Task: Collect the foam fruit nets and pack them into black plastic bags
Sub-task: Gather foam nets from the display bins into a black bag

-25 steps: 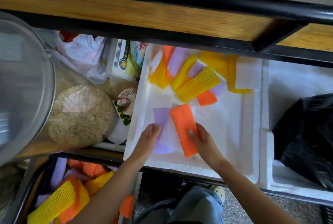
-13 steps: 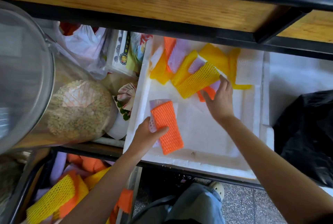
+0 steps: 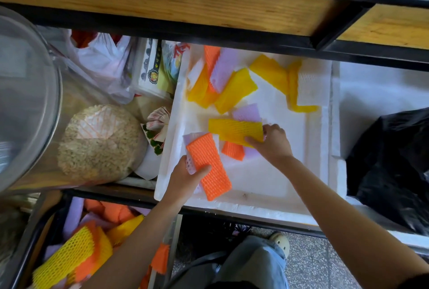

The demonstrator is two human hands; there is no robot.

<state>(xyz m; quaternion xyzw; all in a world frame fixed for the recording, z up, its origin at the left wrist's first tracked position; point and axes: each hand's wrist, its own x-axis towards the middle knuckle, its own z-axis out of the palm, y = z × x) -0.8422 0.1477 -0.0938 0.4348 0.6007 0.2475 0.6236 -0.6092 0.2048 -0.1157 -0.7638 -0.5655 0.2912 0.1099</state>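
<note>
A white foam tray [image 3: 262, 186] on the shelf holds several foam fruit nets in yellow, orange, purple and white. My left hand [image 3: 185, 176] grips a small stack at the tray's near left, an orange net [image 3: 207, 164] on top of purple and white ones. My right hand [image 3: 272, 142] pinches the right end of a yellow net [image 3: 233, 129], with a small orange net [image 3: 232, 150] and a purple net [image 3: 247, 113] beneath it. More nets [image 3: 232, 86] lie at the tray's far side. A black plastic bag [image 3: 392, 165] sits at the right.
A big clear jar of grain [image 3: 99, 142] and white plastic bags [image 3: 102, 61] crowd the shelf to the left. A wooden shelf with a black rail [image 3: 209, 3] hangs overhead. Below at the left, a bin [image 3: 76, 242] holds several more nets. My leg and shoe [image 3: 278, 242] are on the floor.
My right hand has pulled the yellow net, with orange and purple ones under it, from the far pile toward the tray's middle. My left hand still holds its stack.
</note>
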